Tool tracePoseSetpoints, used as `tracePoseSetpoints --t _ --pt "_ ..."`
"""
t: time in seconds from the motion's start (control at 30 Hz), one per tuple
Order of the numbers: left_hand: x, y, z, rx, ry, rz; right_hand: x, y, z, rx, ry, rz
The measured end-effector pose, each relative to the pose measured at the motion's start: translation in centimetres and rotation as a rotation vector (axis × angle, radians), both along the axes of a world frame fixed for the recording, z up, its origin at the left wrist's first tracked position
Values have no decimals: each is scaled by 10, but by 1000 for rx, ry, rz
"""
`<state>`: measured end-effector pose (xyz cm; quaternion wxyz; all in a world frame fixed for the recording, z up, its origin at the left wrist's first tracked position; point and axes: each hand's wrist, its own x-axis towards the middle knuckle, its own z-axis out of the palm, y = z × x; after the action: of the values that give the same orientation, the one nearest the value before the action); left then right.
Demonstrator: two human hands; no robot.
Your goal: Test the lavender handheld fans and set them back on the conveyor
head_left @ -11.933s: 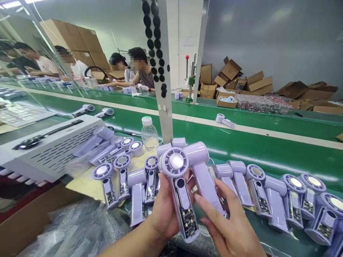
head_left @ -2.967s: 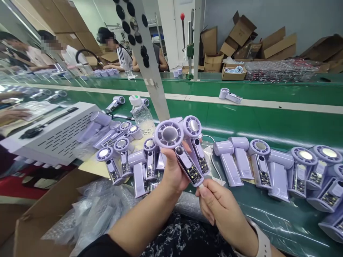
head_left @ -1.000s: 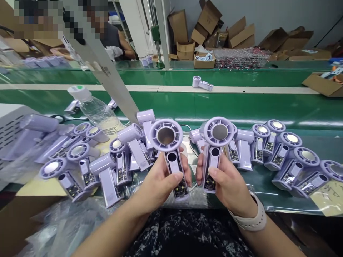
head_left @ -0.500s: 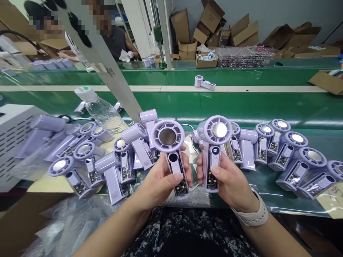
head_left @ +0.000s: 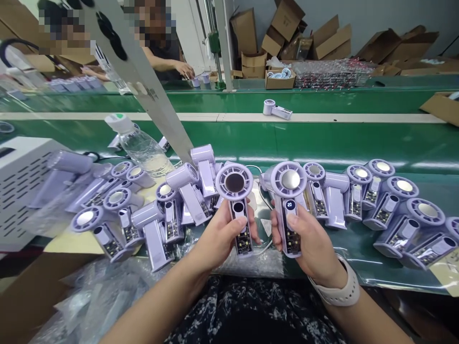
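Upright in my left hand is a lilac handheld fan with a round ribbed head, dark centre and a clear-fronted handle showing circuit parts. My left thumb presses on the front of its handle, near the dark round display. A second lilac handheld fan is gripped in my right hand. Its centre disc is silvery, and its small display is lit with "20". My right thumb rests just below that display. The two fans are apart, side by side, above the bench.
More lilac fans stand in groups to the left and right. A clear bottle leans behind the left group, near a slanted metal post. Plastic bags lie front left. One fan lies on the green conveyor.
My left hand has shifted its fan slightly right. My right thumb has moved up the handle towards the display. Across the conveyor, a person's hand now reaches to small lilac parts.
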<state>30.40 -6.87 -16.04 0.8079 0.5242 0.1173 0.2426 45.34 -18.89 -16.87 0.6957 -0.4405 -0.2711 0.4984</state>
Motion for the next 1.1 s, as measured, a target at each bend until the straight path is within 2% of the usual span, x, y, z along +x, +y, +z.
tracePoseSetpoints --t 0.17,0.3,0.63,0.73,0.83,0.97,1.1 --pt "3 1 5 -47 -23 11 -4 4 0 -20 1 26" --pt "2 1 3 -86 -7 11 -7 6 1 -32 11 10" --pt "0 1 1 -50 -3 30 -6 4 2 -12 86 -69" --pt "0 3 1 -108 10 70 -6 4 4 -33 99 -87" --pt "-3 3 2 -170 -52 16 -6 3 6 -58 108 -74" --pt "-6 3 0 -134 -164 -37 -6 2 6 -49 101 -63" --pt "-9 7 -5 -17 -76 51 -8 5 5 -44 100 -44"
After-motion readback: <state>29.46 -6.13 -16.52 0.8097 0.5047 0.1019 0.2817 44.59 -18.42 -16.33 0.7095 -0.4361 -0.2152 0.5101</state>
